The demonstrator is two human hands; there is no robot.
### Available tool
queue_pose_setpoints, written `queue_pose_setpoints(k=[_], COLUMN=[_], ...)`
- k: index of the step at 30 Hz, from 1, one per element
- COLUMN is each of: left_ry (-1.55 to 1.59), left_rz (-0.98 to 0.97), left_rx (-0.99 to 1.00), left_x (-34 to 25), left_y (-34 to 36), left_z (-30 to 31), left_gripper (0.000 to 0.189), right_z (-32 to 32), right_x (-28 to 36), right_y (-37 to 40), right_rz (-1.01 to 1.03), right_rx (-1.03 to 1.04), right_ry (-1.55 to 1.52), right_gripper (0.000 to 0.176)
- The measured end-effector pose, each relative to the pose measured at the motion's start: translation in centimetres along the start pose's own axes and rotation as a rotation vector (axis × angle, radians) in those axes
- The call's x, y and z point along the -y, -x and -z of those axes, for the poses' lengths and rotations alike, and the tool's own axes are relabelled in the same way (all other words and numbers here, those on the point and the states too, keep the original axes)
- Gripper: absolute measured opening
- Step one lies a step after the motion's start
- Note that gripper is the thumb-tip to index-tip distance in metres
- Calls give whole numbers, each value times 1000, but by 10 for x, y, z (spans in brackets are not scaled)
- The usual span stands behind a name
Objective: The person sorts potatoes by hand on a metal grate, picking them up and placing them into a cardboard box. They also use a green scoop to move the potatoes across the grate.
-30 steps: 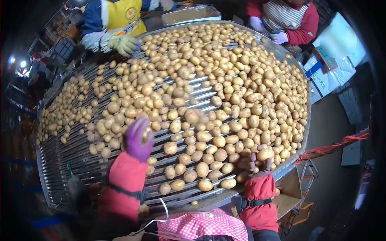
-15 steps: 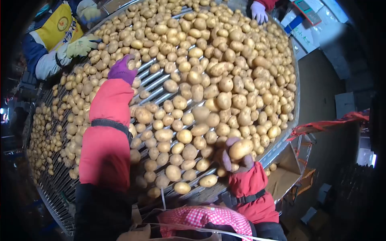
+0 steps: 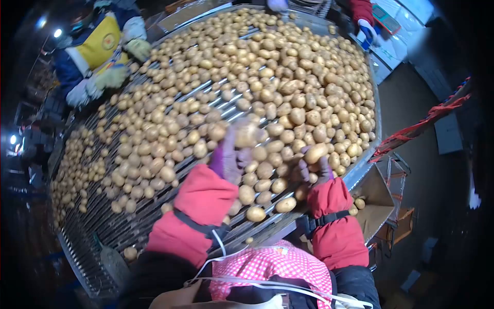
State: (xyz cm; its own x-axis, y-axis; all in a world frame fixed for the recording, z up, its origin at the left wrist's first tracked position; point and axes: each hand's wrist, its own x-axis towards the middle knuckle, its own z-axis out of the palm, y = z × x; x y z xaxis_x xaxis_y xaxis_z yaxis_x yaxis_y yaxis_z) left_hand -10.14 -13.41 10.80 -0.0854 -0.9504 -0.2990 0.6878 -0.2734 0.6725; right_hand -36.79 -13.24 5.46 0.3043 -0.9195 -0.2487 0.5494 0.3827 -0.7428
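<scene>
Many potatoes [image 3: 309, 118] lie across a table of metal rollers [image 3: 198, 91]. My right hand [image 3: 323, 171], in a purple glove and red sleeve, is closed around a yellowish potato [image 3: 315, 153] at the near right edge. Over the middle of the rollers is my left hand [image 3: 226, 159], also purple-gloved and smeared by motion. A larger blurred potato [image 3: 246, 133] sits at its fingertips and seems to be in its grip. Below both hands, several potatoes rest near the table's front edge.
A cardboard box [image 3: 378, 208] with a few potatoes stands below the right edge. A red-wrapped pole [image 3: 427, 122] slants at right. Across the left side, a co-worker's pale gloves [image 3: 110, 77] reach in. Another person's red sleeve [image 3: 362, 10] is beside a scale display [image 3: 386, 19].
My left hand has drawn back from the far left toward the middle, a blurred potato now at its fingers. My right hand still holds its potato. The view has shifted.
</scene>
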Motion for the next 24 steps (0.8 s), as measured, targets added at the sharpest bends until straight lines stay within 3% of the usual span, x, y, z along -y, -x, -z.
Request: queue_pose_setpoints(k=[2, 3, 5, 7, 8, 9, 14, 17, 18, 22, 24], left_ry=[197, 249, 138, 132, 193, 253, 66, -164, -502, -867, -808], left_rz=[85, 109, 106, 106, 103, 101, 123, -13, -170, -583, -443], left_rx=[61, 70, -58, 89, 181, 275, 252, 308, 290, 197, 128], left_x=[15, 19, 21, 18, 15, 15, 24, 27, 34, 44, 45], left_y=[28, 38, 56, 72, 83, 92, 119, 137, 133, 137, 151], left_z=[0, -2, -11, -9, -12, -15, -21, -30, -26, -26, -32], left_gripper=[48, 47, 48, 50, 52, 55, 73, 84, 87, 75, 65], right_z=[-5, -4, -20, -53, -59, -67, -76, -85, -83, -110, -117], right_x=[5, 6, 7, 9, 5, 2, -10, -6, -5, 8, 10], right_y=[1, 2, 25, 48, 54, 61, 101, 116, 118, 137, 147], right_rz=[-40, -63, -90, -120, -112, -109, -101, -87, -90, -100, -84], right_rx=[-3, 147, 152, 120, 206, 180, 88, 122, 161, 124, 115], right_ry=[32, -3, -13, -14, -59, -52, -67, 12, 73, 226, 224], right_gripper=[76, 76, 74, 73, 72, 72, 71, 70, 69, 61, 60])
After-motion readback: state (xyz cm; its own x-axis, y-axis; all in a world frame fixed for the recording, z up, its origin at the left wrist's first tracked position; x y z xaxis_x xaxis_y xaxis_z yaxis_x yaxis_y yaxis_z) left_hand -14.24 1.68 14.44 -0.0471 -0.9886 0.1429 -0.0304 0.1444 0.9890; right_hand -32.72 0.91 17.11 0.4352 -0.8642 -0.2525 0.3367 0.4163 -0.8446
